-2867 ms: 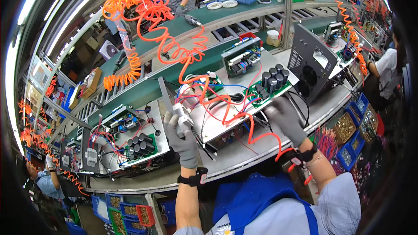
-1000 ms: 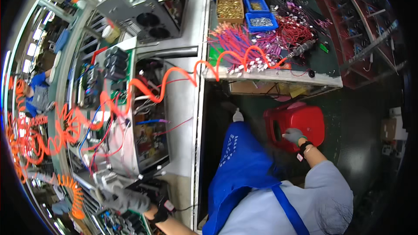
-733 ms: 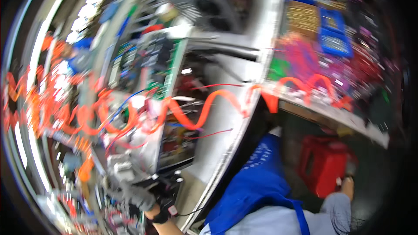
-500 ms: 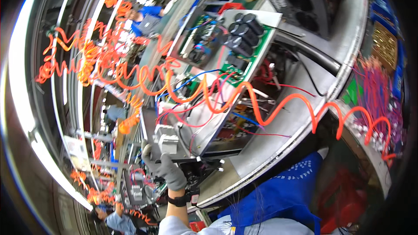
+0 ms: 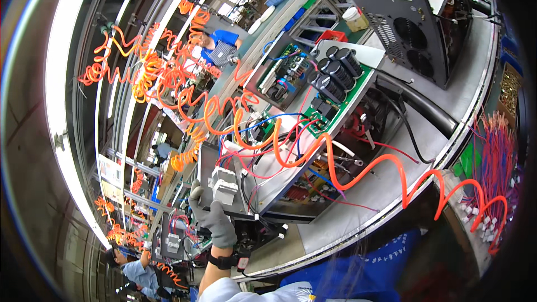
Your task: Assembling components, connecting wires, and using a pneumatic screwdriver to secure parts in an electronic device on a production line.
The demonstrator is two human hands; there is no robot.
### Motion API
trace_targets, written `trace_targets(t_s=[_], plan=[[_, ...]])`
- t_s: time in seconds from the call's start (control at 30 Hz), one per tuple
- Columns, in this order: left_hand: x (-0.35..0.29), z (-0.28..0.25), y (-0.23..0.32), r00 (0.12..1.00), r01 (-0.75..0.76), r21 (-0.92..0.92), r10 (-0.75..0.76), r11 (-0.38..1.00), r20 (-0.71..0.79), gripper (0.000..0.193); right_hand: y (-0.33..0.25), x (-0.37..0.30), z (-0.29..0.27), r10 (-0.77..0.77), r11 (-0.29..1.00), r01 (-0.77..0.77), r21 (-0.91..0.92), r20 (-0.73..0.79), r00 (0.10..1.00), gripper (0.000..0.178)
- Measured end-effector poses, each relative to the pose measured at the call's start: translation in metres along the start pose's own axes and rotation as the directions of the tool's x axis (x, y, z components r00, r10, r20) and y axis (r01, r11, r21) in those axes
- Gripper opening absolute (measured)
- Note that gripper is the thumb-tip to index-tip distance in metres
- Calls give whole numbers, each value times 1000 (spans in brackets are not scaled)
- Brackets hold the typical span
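Note:
My left hand [image 5: 217,225], in a grey glove with a dark band at the wrist, is closed at the near corner of a dark metal panel [image 5: 208,162]. Its thumb and fingers lie either side of the panel's edge. A pale grey block [image 5: 225,185] is fixed on that panel, just beyond my fingers. Behind it stands an open machine chassis [image 5: 285,194] with loose red and blue wires. On top of the chassis is a green circuit board [image 5: 353,96] carrying several black capacitors [image 5: 342,68]. My right hand is out of view.
An orange coiled hose [image 5: 386,159] stretches across the chassis and bench [image 5: 335,229]. A dark cabinet with fans [image 5: 411,33] stands at the far right. Bundled wires [image 5: 495,156] lie at the right. Co-workers appear in the background: a person in blue [image 5: 224,42] and another [image 5: 140,273] at lower left.
The whole view has shifted, so the bench and chassis sit slightly further right and lower. My left hand keeps its place at the panel's corner.

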State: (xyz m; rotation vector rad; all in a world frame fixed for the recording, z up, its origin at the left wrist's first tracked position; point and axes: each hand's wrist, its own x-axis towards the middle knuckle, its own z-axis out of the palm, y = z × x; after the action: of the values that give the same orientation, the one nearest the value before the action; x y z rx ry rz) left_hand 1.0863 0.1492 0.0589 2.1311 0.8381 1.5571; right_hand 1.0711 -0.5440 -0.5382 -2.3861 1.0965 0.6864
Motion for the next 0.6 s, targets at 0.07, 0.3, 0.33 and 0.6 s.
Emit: trace_targets(t_s=[0.07,0.3,0.33,0.6], plan=[[0,2,3,999,-35,-18,35,999,10,44,-8,-10,2,-1,999,1,32,11,1000,37],[5,-2,-1,1000,-24,-46,25,999,17,44,-57,-56,-22,-84,988,76,138,55,995,34],[6,-4,-3,999,-28,-52,29,998,26,45,-67,-63,-24,-105,982,93,161,70,992,33],[9,-2,-7,998,-55,-50,54,997,-15,48,-125,-124,-1,-179,940,91,328,249,952,30]])
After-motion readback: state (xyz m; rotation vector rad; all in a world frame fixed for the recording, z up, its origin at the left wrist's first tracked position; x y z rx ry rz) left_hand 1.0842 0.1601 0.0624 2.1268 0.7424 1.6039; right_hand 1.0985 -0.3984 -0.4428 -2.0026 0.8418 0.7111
